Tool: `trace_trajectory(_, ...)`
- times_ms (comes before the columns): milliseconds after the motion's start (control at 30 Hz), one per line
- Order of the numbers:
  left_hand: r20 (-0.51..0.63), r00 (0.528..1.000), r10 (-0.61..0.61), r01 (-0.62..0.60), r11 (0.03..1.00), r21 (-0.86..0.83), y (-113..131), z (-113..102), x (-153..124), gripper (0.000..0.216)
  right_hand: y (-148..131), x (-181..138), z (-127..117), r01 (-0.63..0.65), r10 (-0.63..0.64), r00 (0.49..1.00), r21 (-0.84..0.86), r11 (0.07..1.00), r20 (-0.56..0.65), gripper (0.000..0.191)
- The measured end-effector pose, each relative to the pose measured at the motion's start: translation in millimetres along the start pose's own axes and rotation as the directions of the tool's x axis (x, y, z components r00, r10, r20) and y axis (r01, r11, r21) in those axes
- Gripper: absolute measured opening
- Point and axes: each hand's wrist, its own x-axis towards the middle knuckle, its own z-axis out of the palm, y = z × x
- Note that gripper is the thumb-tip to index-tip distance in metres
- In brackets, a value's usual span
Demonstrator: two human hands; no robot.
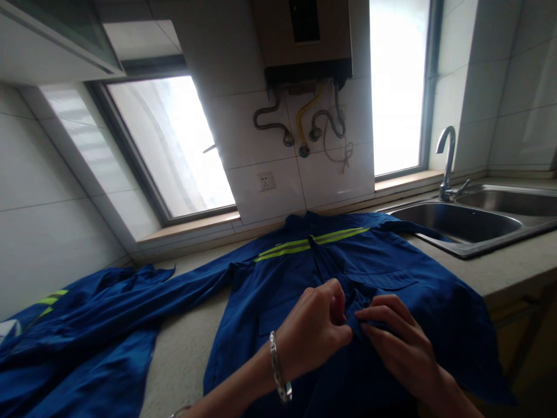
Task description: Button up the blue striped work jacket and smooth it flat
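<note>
One blue work shirt (304, 273), yellow-striped, flat, front pinched by both hands.

Speckled stone counter (187, 348) — blue work jacket (304, 267) spread flat on it, steel sink (470, 223) set in at right.

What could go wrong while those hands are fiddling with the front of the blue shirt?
The left hand and right hand pinch the blue shirt at its front opening, so the edges might line up crookedly. One shoulder lies near the rim of the sink; a tug could slide it in, where it might get wet. The bracelet on the left wrist could snag the cloth.
</note>
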Motion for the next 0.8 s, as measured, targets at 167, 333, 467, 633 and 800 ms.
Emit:
trace_trajectory(167, -0.117, 0.990, 0.083, -0.045, 0.955, 0.294, 8.7, 13.4, -7.7, 0.008, 2.1, 6.5, 0.0, -0.048, 0.044, 0.999, 0.166, 0.985, 0.027, 0.024)
trace_trajectory(333, -0.074, 0.942, 0.328, -0.249, 0.829, 0.501, 5.2, 27.2, -13.1, 0.017, 0.8, 9.2, 1.7, -0.277, 0.274, 0.961, 0.274, 0.921, 0.050, 0.022)
trace_trajectory(467, -0.038, 0.815, 0.578, -0.345, 0.538, 0.769, 5.4, 43.1, -18.4, 0.011, -3.1, 16.4, -5.3, -0.362, 0.340, 0.932, 0.270, 0.892, 0.127, 0.027)
trace_trajectory(633, -0.092, 0.666, 0.740, -0.241, 0.330, 0.913, 5.6, 68.5, -26.7, 0.012, -2.8, 19.4, -15.0, -0.415, 0.366, 0.900, 0.205, 0.886, 0.238, 0.038)
trace_trajectory(800, -0.168, 0.780, 0.603, -0.243, 0.539, 0.806, 5.9, 72.9, -39.5, 0.016, 0.4, 20.6, -21.2, -0.397, 0.331, 0.876, 0.131, 0.909, 0.351, 0.034)
